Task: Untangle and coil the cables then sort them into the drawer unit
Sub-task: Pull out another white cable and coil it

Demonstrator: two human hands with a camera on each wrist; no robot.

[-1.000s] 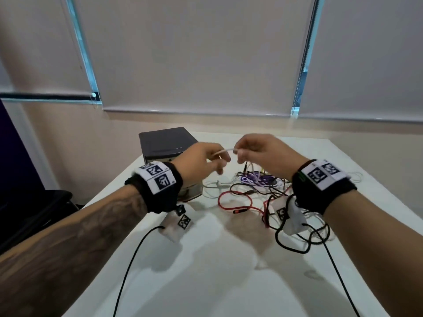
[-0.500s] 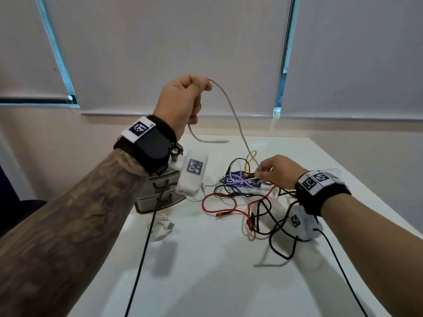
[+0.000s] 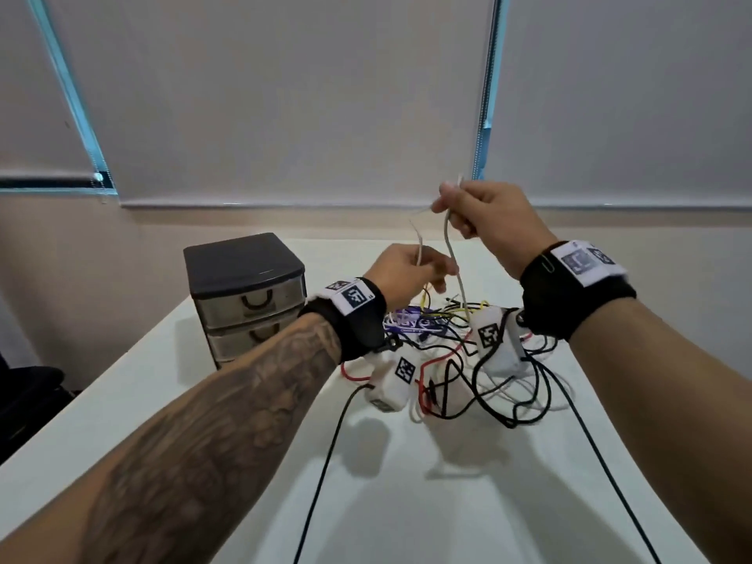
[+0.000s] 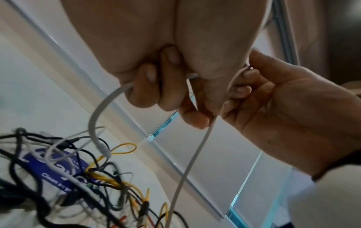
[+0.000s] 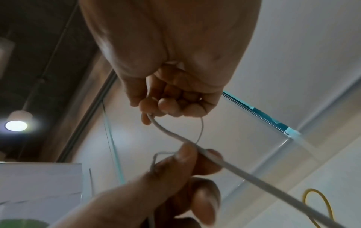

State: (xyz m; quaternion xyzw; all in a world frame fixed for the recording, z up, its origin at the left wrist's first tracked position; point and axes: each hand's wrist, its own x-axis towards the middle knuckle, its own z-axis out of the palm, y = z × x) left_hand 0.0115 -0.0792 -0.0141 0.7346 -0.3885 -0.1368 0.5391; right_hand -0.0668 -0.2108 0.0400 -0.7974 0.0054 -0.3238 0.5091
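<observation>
A thin grey-white cable (image 3: 452, 254) runs from my raised right hand (image 3: 484, 221) down into the tangle of black, red, yellow and white cables (image 3: 468, 360) on the white table (image 3: 407, 502). My right hand pinches the cable near its upper end (image 5: 168, 131). Lower and to the left, my left hand (image 3: 411, 274) grips another stretch of the same cable (image 4: 101, 108) in curled fingers. A dark-topped drawer unit (image 3: 244, 295) with its drawers shut stands at the table's far left.
A blue-purple packet (image 3: 411, 321) lies under the tangle. White tagged wrist modules (image 3: 494, 335) hang above the wires, with black leads (image 3: 325, 462) trailing toward me. Closed blinds (image 3: 285, 95) fill the wall behind. A dark chair (image 3: 24, 392) sits at left.
My left hand has dropped from high up to just above the tangle. My right hand has risen from the pile and now holds the cable above the left hand.
</observation>
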